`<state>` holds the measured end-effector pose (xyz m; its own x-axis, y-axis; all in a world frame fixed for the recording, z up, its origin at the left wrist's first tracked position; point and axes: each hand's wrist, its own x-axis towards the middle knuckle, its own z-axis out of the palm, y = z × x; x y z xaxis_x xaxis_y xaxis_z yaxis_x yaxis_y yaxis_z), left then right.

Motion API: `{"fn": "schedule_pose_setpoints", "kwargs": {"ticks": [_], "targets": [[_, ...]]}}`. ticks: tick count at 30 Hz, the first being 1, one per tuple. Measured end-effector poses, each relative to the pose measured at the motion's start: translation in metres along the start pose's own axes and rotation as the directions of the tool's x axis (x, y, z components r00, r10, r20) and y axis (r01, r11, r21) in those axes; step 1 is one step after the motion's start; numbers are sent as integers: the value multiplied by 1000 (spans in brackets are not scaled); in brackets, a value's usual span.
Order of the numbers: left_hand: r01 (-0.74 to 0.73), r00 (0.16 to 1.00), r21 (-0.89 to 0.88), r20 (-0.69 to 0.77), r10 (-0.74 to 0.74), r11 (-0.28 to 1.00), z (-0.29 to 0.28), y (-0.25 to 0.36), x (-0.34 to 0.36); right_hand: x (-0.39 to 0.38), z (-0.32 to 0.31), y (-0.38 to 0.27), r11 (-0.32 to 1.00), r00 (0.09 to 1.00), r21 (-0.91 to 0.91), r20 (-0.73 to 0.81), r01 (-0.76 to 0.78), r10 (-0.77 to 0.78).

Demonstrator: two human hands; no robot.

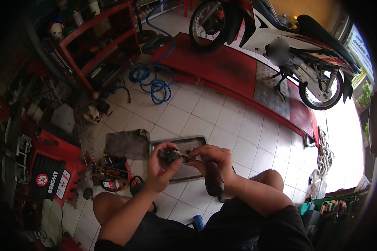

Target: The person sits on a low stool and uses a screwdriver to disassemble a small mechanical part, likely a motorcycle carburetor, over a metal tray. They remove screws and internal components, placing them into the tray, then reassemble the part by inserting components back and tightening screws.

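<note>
My left hand (163,171) is closed around a small dark metal part (169,154), held above a steel tray (200,139). My right hand (220,165) is closed on a tool with a thick black-and-red handle (214,182), which hangs down toward me; its front end is near the metal part, and I cannot tell whether they touch. Small items in the tray are mostly hidden by my hands. A grey cloth (123,144) lies left of the tray.
A motorbike (280,25) stands on a red lift (213,58). A red tool cart (96,54) and coiled blue hose (153,83) are behind. A red toolbox (54,150) and tool bucket (107,171) sit left; chain (324,159) and a green bin (341,194) are right.
</note>
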<state>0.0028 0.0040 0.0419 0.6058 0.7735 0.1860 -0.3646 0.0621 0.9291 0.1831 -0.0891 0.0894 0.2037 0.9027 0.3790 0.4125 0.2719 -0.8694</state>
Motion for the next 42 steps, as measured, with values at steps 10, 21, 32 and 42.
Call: {"fn": "schedule_pose_setpoints", "kwargs": {"ticks": [10, 21, 32, 42], "targets": [[13, 999, 65, 45, -16, 998, 7, 9, 3, 0, -2, 9, 975, 973, -38, -70, 219, -221], [23, 999, 31, 42, -24, 999, 8, 14, -2, -1, 1, 6, 937, 946, -140, 4, 320, -323], [27, 1000, -28, 11, -26, 999, 12, 8, -5, 5, 2, 22, 771, 819, -285, 112, 569, -563], [196, 975, -302, -46, -219, 933, 12, 2, -10, 3, 8, 2, 861, 916, -334, 22, 384, -400]]}}
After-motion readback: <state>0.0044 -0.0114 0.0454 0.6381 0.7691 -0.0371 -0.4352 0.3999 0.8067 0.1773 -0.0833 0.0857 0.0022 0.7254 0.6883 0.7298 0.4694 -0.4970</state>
